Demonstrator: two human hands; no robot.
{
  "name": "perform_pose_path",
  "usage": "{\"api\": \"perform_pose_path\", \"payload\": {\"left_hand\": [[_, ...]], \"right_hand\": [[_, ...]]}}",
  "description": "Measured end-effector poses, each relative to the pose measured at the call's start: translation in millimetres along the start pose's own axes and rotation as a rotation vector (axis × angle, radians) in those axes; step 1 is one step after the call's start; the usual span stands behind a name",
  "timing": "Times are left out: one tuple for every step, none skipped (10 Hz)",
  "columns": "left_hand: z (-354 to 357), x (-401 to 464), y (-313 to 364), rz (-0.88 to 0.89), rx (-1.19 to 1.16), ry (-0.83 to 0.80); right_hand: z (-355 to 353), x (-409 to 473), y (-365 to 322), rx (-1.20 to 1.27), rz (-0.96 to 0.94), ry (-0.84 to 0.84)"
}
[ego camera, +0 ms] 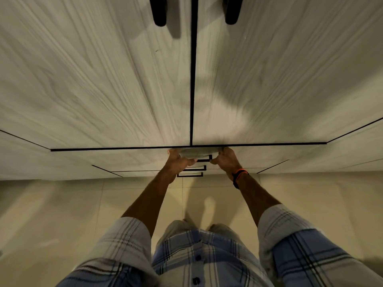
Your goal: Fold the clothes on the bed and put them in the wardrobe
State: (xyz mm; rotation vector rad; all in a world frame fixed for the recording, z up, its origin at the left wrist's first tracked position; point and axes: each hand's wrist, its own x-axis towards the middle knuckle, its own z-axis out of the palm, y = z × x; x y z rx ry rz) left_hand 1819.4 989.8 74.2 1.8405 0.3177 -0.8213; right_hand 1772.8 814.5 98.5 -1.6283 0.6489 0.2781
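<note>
Nearest the camera is the person's plaid shirt (199, 259), blue and white with dark buttons down the front, its sleeves rolled to the elbows on both outstretched arms. Beneath lies a pale tiled floor (62, 214) that carries the shadow of the arms. Straight ahead stands the wardrobe (103, 90), its two tall light wood-grain doors closed and meeting at a dark vertical seam, each bearing a black handle (159, 11) near the top edge of the view. Below the doors runs a dark horizontal gap, and under it sit drawer fronts with slim black rectangular pulls (190, 175) stacked one over another. The closed doors stand between the hands and the wardrobe's inside. The left hand (178, 160) and the right hand (224, 159) are raised side by side just below that horizontal gap, their fingers curled around the two ends of a pale folded cloth (196, 154) held between them, close against the front of the topmost drawer. The right wrist wears a dark band with an orange edge (238, 175). The cloth is partly hidden by the fingers and blurred.
</note>
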Motion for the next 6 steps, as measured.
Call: {"api": "perform_pose_path", "payload": {"left_hand": [[-5, 5, 1, 0.010, -0.018, -0.012], [-8, 10, -2, 0.013, -0.035, -0.025], [-10, 9, -4, 0.007, -0.040, -0.019], [-10, -9, 2, -0.021, -0.033, -0.014], [-13, -23, 6, -0.006, 0.003, 0.017], [-15, -45, 11, 0.002, -0.012, 0.031]], "right_hand": [[1, 10, 5, -0.014, -0.004, 0.005], [0, 17, 7, -0.044, 0.021, 0.027], [-1, 21, 15, -0.043, 0.070, 0.012], [-2, 21, 24, -0.051, 0.133, 0.036], [-2, 14, 25, -0.007, 0.173, 0.001], [4, 1, 20, -0.006, 0.185, -0.013]]}}
